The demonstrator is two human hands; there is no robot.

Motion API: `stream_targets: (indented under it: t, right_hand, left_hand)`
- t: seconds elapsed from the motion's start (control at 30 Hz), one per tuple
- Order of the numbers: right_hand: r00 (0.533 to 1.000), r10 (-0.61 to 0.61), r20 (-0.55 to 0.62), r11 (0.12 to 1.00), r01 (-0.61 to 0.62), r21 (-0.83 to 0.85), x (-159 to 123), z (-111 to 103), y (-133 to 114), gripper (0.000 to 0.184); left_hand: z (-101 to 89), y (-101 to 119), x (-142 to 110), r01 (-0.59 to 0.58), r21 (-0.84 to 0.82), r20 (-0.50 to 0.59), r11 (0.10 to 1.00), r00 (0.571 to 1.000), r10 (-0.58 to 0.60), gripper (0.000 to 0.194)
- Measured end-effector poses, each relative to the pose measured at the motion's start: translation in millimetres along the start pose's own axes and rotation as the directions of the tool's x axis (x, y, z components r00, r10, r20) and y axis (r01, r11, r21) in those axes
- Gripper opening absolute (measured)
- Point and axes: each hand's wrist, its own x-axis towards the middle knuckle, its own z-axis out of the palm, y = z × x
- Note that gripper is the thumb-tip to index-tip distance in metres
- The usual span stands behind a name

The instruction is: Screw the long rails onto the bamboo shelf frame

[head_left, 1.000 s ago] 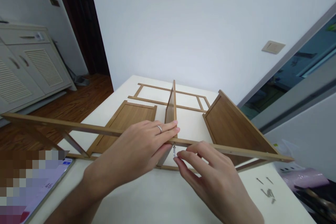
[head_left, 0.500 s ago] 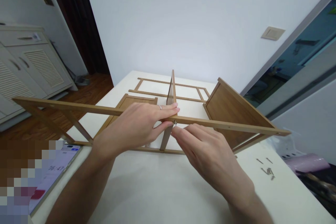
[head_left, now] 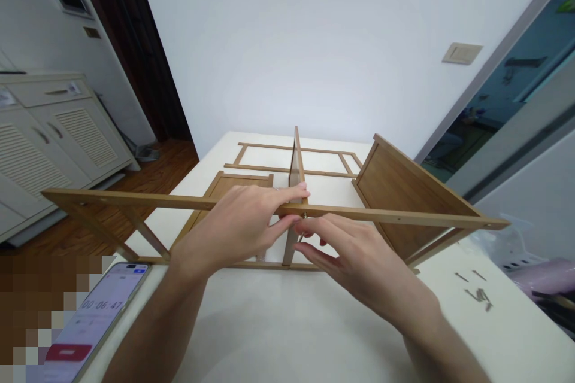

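Note:
A wooden rack frame stands on the white table [head_left: 287, 335], with a long top rail [head_left: 386, 216] running left to right in front of me. My left hand [head_left: 242, 224] grips that rail where an upright middle panel [head_left: 295, 170] meets it. Just under the same joint, my right hand [head_left: 341, 248] pinches a small metal hex key [head_left: 304, 216] that sits in a screw. A slanted wooden side panel [head_left: 399, 191] is attached at the right end. Another panel [head_left: 222, 185] lies flat on the left.
A phone [head_left: 94, 317] showing a timer lies at the table's near left corner. Several loose screws [head_left: 478, 293] lie at the right. A flat ladder-like frame [head_left: 332, 161] rests at the far end. White cabinets [head_left: 54, 131] and a wooden floor are off to the left.
My right hand has risen from below the rail up to the joint, fingers closing on the hex key. The view has shifted, so the phone shows more fully.

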Motion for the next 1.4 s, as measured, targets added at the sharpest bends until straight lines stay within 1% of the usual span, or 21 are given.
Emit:
stream_targets:
  t: [0.07,0.13,0.2,0.27,0.3,0.4,0.5,0.63,0.8,0.87,1.0,1.13,1.2,1.3,1.4]
  right_hand:
    - [1.000,0.010,0.026,1.000,-0.009,-0.016,-1.7,-0.5,-0.1,0.027]
    - [0.999,0.007,0.046,0.999,-0.005,-0.034,-3.4,0.0,0.6,0.030]
    - [0.999,-0.011,0.039,0.998,0.013,-0.061,-4.0,1.5,2.0,0.022]
    - [0.999,-0.044,0.003,0.994,0.044,-0.095,-2.8,4.1,3.8,0.008]
    - [0.998,-0.066,-0.024,0.991,0.063,-0.116,-1.5,5.8,4.9,0.007]
    - [0.987,-0.129,-0.092,0.980,0.113,-0.164,3.7,10.5,7.7,0.019]
    - [0.981,-0.154,-0.115,0.975,0.132,-0.181,7.0,12.6,9.2,0.024]
    - [0.977,-0.176,-0.117,0.963,0.146,-0.227,6.3,12.3,8.2,0.024]
    - [0.971,-0.189,-0.147,0.940,0.135,-0.314,6.5,13.2,3.3,0.019]
    - [0.967,-0.190,-0.167,0.935,0.127,-0.330,7.7,13.6,1.3,0.019]
    - [0.967,-0.195,-0.162,0.939,0.137,-0.316,9.1,15.8,-0.1,0.015]
    - [0.971,-0.183,-0.153,0.943,0.129,-0.308,8.0,19.2,0.9,0.017]
    - [0.972,-0.179,-0.155,0.946,0.127,-0.297,7.5,20.1,1.0,0.017]
    - [0.974,-0.169,-0.153,0.951,0.121,-0.283,7.3,20.4,0.6,0.018]
    - [0.973,-0.174,-0.155,0.948,0.123,-0.294,7.1,20.5,0.1,0.018]
  left_hand:
    - [-0.7,0.3,-0.1,0.018,-0.001,-0.007,1.000,1.000,-0.018,0.038]
    - [-0.7,0.1,-0.4,0.010,-0.004,-0.012,1.000,1.000,-0.011,0.037]
    - [-0.2,-0.2,-0.6,0.001,-0.005,-0.018,1.000,1.000,-0.001,0.038]
    - [0.3,-0.6,-0.8,-0.001,-0.003,-0.023,1.000,1.000,0.001,0.038]
    - [0.4,-0.7,-0.9,0.001,-0.003,-0.024,1.000,1.000,-0.001,0.039]
    - [-0.1,-0.9,-1.4,0.001,-0.009,-0.010,1.000,1.000,-0.001,0.041]
    - [-2.4,-1.2,-2.3,-0.007,-0.008,0.017,1.000,1.000,0.007,0.043]
    - [-5.4,-1.1,-3.5,-0.055,0.006,0.016,0.998,0.998,0.054,0.038]
    - [-4.5,0.9,-2.1,-0.156,0.069,-0.062,0.985,0.985,0.161,0.033]
    - [-3.9,1.9,-0.6,-0.174,0.045,-0.078,0.984,0.981,0.177,0.034]
    - [-5.9,4.4,0.2,-0.123,-0.033,-0.060,0.992,0.991,0.121,0.040]
    - [-11.4,6.7,-4.0,-0.083,-0.059,0.012,0.995,0.996,0.084,0.046]
    - [-12.8,6.4,-6.2,-0.071,-0.053,0.033,0.996,0.997,0.073,0.053]
    - [-10.5,3.7,-6.7,-0.086,-0.023,0.019,0.996,0.996,0.086,0.056]
    - [-4.0,1.0,-3.5,-0.100,-0.006,-0.021,0.995,0.995,0.100,0.047]
